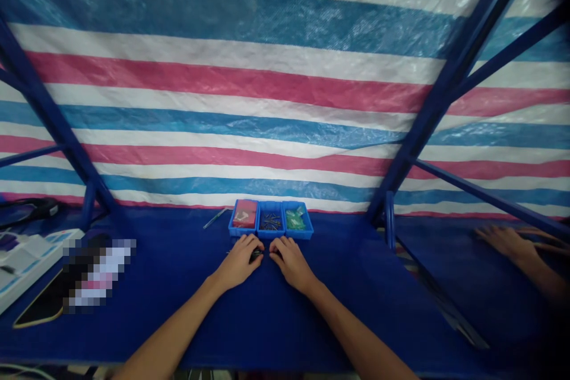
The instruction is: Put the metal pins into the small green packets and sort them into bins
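Note:
My left hand (241,259) is closed around a small dark object (256,255), mostly hidden by the fingers, just in front of the blue bins. A thin end of something pokes out on that hand's left side. Close by on the right, my right hand (290,260) has its thumb and fingers drawn together; whatever they pinch is too small to make out. Beyond both hands stand three joined blue bins: a left bin (243,231) with red contents, a middle bin (271,233) with loose screws (271,221), and a right bin (299,234) with green pieces (295,219).
A thin clear strip (215,218) lies left of the bins on the blue table (267,326). Far left are a white power strip (33,267) and a dark phone-like slab (44,303). Blue frame posts (418,124) flank the bins. Another person's hand (507,243) is at right.

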Available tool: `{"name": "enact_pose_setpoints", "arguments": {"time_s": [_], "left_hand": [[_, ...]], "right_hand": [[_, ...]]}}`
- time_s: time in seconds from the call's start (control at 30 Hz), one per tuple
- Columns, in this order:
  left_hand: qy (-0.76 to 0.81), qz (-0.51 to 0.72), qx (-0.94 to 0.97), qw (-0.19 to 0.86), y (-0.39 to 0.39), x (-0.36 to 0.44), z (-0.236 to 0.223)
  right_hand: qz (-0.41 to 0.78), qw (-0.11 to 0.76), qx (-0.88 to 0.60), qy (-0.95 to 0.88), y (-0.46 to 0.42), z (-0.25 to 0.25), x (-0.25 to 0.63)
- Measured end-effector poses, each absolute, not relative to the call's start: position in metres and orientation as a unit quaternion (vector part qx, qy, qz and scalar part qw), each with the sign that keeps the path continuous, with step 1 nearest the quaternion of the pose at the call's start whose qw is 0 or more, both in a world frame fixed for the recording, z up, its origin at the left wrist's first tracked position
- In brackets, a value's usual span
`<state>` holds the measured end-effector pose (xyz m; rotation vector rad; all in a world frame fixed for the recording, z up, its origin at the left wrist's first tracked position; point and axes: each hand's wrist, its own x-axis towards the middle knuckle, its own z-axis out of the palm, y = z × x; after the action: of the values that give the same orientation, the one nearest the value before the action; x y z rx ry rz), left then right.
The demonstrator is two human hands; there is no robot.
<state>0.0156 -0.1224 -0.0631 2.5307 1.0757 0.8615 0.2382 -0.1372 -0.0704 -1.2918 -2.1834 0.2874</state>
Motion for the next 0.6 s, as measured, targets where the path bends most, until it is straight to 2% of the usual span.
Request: {"name": "enact_pose_setpoints", "arguments": {"time_s": [0.2, 0.47, 0.6], "left_hand": [[0.371, 0.298, 0.869, 0.136, -0.1217, 0.0157, -0.0644], [0.375, 0.276, 0.877, 0.122, -0.1209, 0.0147, -0.0663], [0.374, 0.270, 0.879, 0.121, -0.1203, 0.0138, -0.0653]], "right_hand": [[0.095, 0.299, -0.495, -0.811, -0.1377, -0.0710, 0.2392], [0.046, 0.242, -0.522, -0.817, -0.1386, -0.0710, 0.2394], [0.077, 0.261, -0.526, -0.806, -0.1376, -0.0747, 0.2405]]}}
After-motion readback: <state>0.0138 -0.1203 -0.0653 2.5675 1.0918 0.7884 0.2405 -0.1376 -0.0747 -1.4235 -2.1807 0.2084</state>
